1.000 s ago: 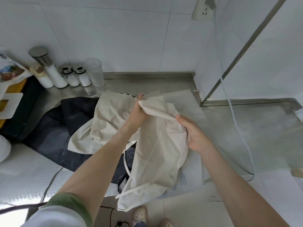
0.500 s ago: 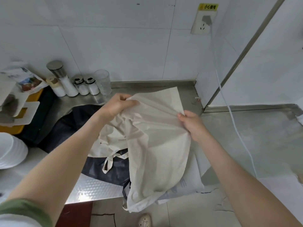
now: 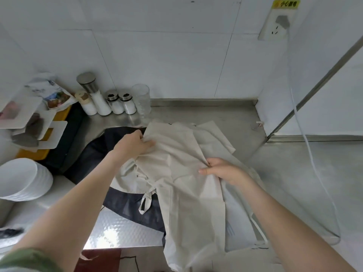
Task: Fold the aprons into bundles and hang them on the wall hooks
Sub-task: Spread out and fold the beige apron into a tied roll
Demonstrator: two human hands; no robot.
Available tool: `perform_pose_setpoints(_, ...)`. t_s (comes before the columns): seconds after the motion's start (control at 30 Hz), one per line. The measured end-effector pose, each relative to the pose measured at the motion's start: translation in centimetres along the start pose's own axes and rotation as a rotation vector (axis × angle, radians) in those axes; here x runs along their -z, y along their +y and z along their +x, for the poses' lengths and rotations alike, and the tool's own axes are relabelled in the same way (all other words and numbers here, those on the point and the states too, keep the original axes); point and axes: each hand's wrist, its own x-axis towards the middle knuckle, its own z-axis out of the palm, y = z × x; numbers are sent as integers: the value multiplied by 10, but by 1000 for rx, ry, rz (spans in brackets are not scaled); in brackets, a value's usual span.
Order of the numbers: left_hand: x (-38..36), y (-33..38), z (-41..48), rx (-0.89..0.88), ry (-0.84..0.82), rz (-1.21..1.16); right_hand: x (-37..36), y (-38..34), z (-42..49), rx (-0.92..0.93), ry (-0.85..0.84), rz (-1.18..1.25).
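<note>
1. We are standing at a steel worktop (image 3: pixel 216 114) with both hands on a beige apron (image 3: pixel 186 193), which is lying partly over a dark apron (image 3: pixel 121 203).
2. Our left hand (image 3: pixel 135 144) is pinching the beige apron's far left edge, and that grip is clamped on the cloth between thumb and curled fingers.
3. Our right hand (image 3: pixel 225 170) is gripping a fold at the right side, thumb on top and fingers tucked under, so the 2nd grip is clamped on the same apron.
4. The apron's long axis is running from the back of the worktop toward us, and its lower part is hanging over the front edge toward the floor.
5. The 2 grips are sitting on the far half of the cloth, the left one farther back and the right one nearer us. Most of the length is lying below both hands.
6. We are judging that the right hand, being closer to the hanging end, is better placed for gathering that length up into the bundle.
7. We are seeing no wall hooks from here, and the dark apron is lying spread and unfolded, so the job is looking early.
</note>
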Motion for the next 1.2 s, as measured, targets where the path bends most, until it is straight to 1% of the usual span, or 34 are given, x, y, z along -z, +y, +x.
perform_pose_setpoints(0.07,-5,-6,6,71,-135,-47,-1,8,3,46,68,29)
perform_pose_setpoints(0.13,-7,-9,9,159,-241,-149,2,8,2,94,155,62)
perform_pose_setpoints(0.2,-6,-5,8,219,-313,-262,8,5,1,102,216,92)
perform_pose_setpoints(0.23,-4,-1,7,212,-330,-256,10,5,1,89,246,84)
perform_pose_setpoints(0.3,5,13,2,157,-334,-113,14,9,5,50,363,-48)
perform_pose_setpoints(0.37,14,34,-5,64,-286,6,16,15,8,-42,454,-210)
perform_pose_setpoints(0.43,20,49,-6,-50,-205,24,15,19,5,-136,406,-243)
perform_pose_setpoints(0.47,22,55,-7,-94,-170,1,13,21,3,-150,375,-256)
perform_pose_setpoints(0.53,26,63,-14,-177,-127,-69,10,23,1,-155,389,-372)
perform_pose_setpoints(0.6,29,67,-22,-253,-114,-55,8,26,1,-145,450,-470)
perform_pose_setpoints(0.7,38,68,-35,-333,-143,-47,2,19,-6,-86,491,-427)
perform_pose_setpoints(0.8,51,66,-43,-356,-199,-28,5,8,-8,16,548,-389)
perform_pose_setpoints(0.83,56,68,-49,-361,-203,4,6,0,-12,68,530,-283)
perform_pose_setpoints(0.9,66,74,-59,-398,-186,69,3,-26,-25,169,436,37)
perform_pose_setpoints(0.93,71,77,-62,-414,-162,93,1,-40,-32,225,362,169)
perform_pose_setpoints(0.97,75,82,-66,-426,-129,110,-1,-51,-40,257,271,228)
perform_pose_setpoints(1.0,78,86,-69,-427,-88,132,-5,-60,-48,268,173,223)
perform_pose_setpoints(1.07,84,93,-73,-426,11,168,-9,-68,-56,249,12,132)
perform_pose_setpoints(1.13,86,93,-74,-434,143,206,-13,-67,-58,194,-79,53)
perform_pose_setpoints(1.2,87,85,-74,-397,283,202,-15,-60,-58,134,-99,-122)
